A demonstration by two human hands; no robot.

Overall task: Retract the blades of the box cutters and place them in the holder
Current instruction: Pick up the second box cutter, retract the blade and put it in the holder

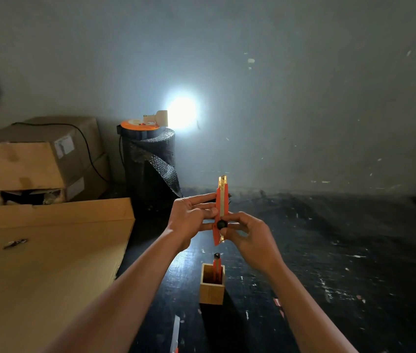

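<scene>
A flat sheet of cardboard is seen at far left, on the dark table. An orange box cutter is held upright in the air by 2 hands — the blade end points up. The left hand is closed on its left edge, fingers and thumb pinching the body. The right hand is closed narrowly on the black knob. Directly below, 1 more orange cutter stands in the wooden holder — on the table.
</scene>
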